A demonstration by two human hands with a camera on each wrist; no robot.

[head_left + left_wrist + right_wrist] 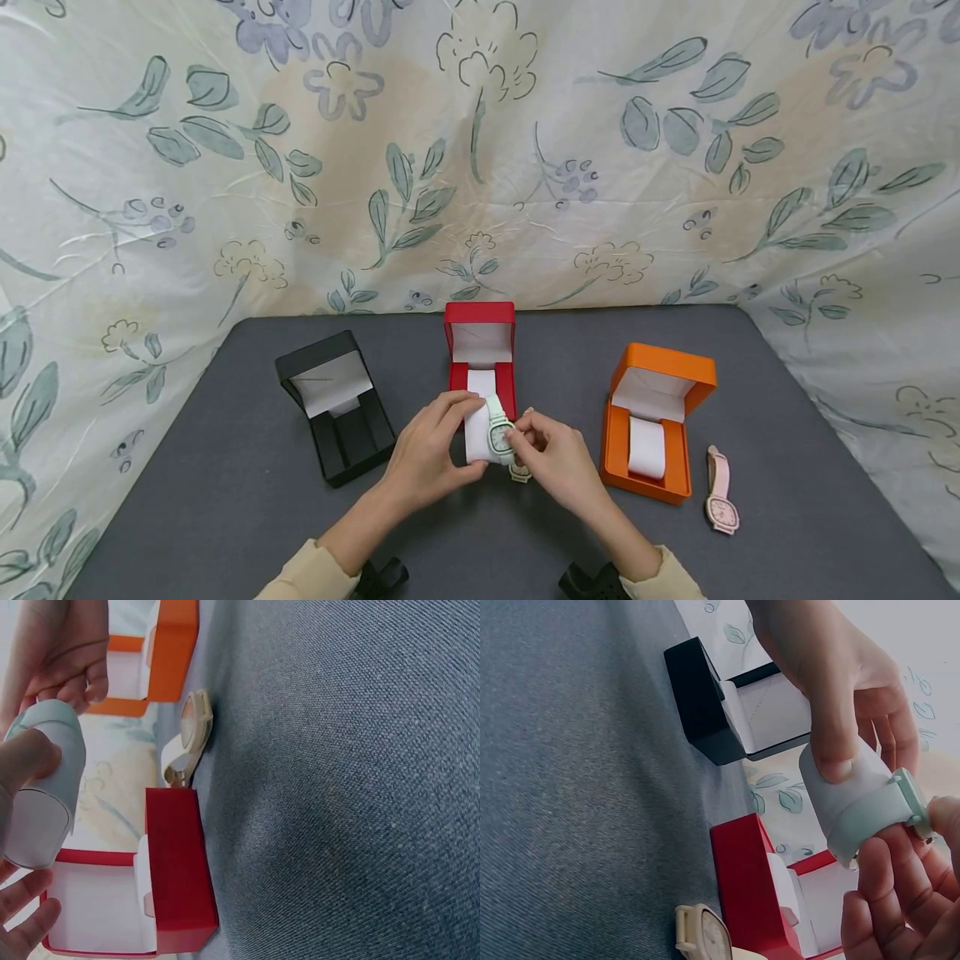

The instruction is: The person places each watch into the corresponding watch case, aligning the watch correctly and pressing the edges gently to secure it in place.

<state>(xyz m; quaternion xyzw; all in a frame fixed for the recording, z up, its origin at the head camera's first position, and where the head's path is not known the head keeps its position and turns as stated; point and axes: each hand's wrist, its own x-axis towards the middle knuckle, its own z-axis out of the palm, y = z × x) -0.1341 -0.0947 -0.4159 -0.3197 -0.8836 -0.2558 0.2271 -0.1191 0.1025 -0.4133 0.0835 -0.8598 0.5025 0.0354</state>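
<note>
Over the front of the open red watch box (505, 383), my left hand (423, 454) holds a white watch pillow (476, 440) between thumb and fingers. A mint-green watch (500, 433) is wrapped around the pillow's right end, its strap looped round it in the right wrist view. My right hand (558, 462) pinches this watch, thumb at the case and fingers beneath at the strap (870, 817). On the table just below the hands lies a cream watch (705, 934), partly hidden from the head view.
An open black watch box (337, 417) with bare dark compartments stands at left. The open orange watch box (682, 458) at right has a white pillow (647, 447) inside, and a pink watch (722, 500) lies beside it. Another white pillow (482, 381) sits in the red box.
</note>
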